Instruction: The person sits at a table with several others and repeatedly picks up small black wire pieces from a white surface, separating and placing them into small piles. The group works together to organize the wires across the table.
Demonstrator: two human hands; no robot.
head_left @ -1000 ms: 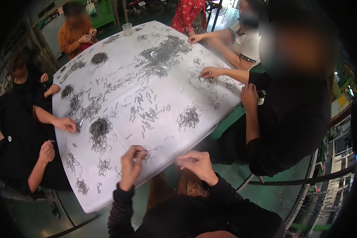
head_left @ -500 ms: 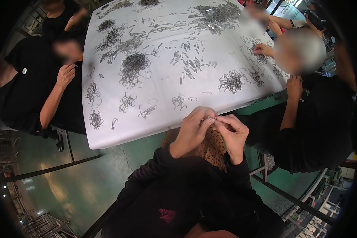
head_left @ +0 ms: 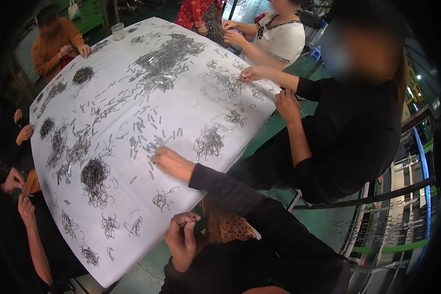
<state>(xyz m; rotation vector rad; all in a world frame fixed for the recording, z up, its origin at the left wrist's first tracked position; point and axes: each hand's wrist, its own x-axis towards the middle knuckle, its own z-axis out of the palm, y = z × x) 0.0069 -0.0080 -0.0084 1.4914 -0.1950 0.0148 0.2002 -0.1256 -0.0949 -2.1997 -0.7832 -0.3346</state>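
My left hand (head_left: 182,240) is near the table's front edge, finger and thumb pinched together. A tiny dark thing shows at its fingertips, too small to name. My right hand (head_left: 171,162) reaches over the white-covered table (head_left: 181,196), its bent fingers drawn together at the near edge of some loose slim grey metal pieces (head_left: 141,139). What lies between those fingertips is hidden. Closest in front of my left hand is a small heap of bent wire hooks (head_left: 162,200). A larger tangle of hooks (head_left: 209,143) sits to the right of my right hand.
A dense pile of metal pieces (head_left: 166,59) covers the far middle. More hook heaps, one dark and thick (head_left: 95,176), line the left side. A person in black (head_left: 348,132) sits close on my right; others work around the table. A glass jar (head_left: 118,31) stands at the far corner.
My hands, earlier together at the fingertips, are now apart. The right has reached forward onto the metal pieces; the left has stayed back near the edge. The view has turned rightward.
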